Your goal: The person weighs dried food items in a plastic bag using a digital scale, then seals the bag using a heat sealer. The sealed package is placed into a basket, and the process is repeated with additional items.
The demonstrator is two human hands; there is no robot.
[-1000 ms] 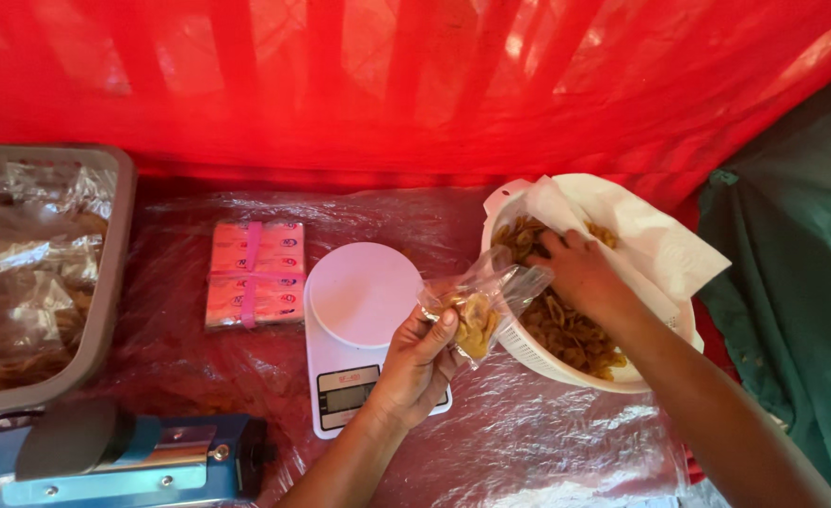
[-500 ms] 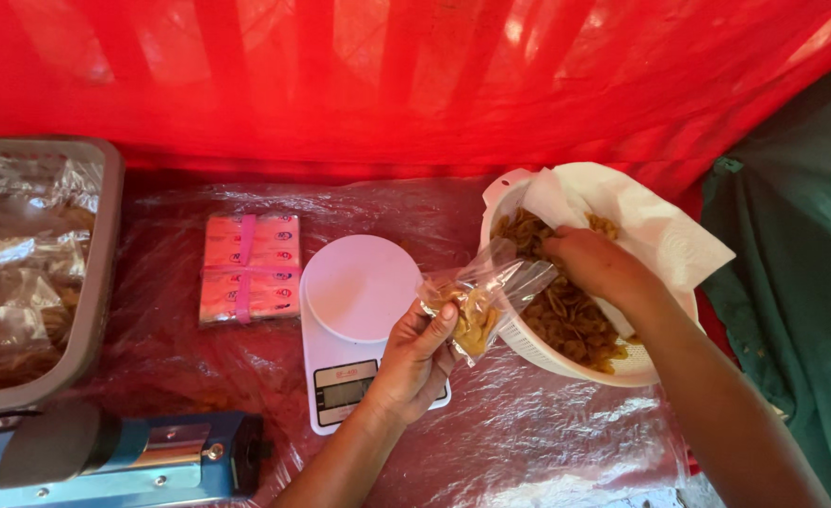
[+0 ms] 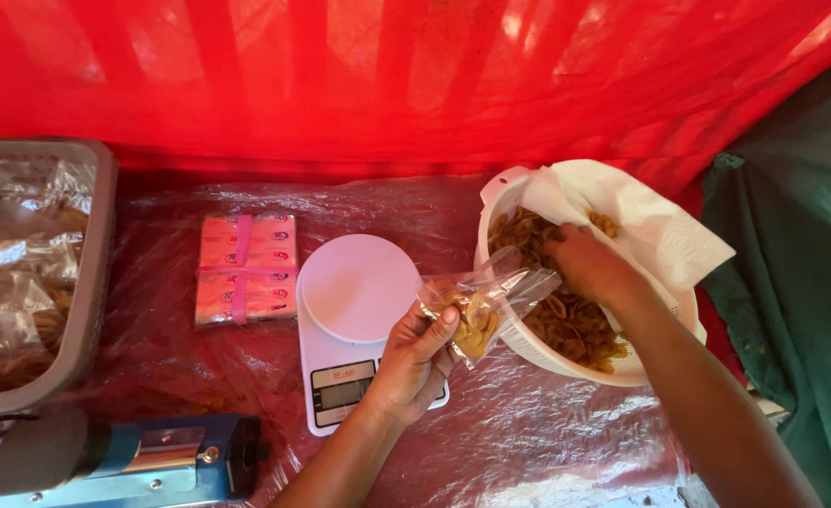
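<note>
A white bowl (image 3: 538, 353), lined with white paper (image 3: 660, 230), sits at the right of the worktop (image 3: 528, 433) and holds a heap of brown fried chips (image 3: 571, 325). The right hand (image 3: 590, 263) is down inside the bowl, palm over the chips; its fingers are hidden, so I cannot tell whether they have closed on any. The left hand (image 3: 411, 362) pinches a small clear plastic bag (image 3: 481, 301) by its lower edge between thumb and fingers; the bag is tilted with its mouth over the bowl's rim and has a few chips in it. Just beside the bowl, under the left hand, stands a white kitchen scale (image 3: 354, 325), its round plate bare. Left of the scale lies a pink banded packet bundle (image 3: 244, 268). A grey tray (image 3: 95, 245) at the far left holds filled clear bags, and a blue heat sealer (image 3: 143, 466) sits at the bottom left. Compared with half a second ago, both hands and the bag sit in nearly the same place.
</note>
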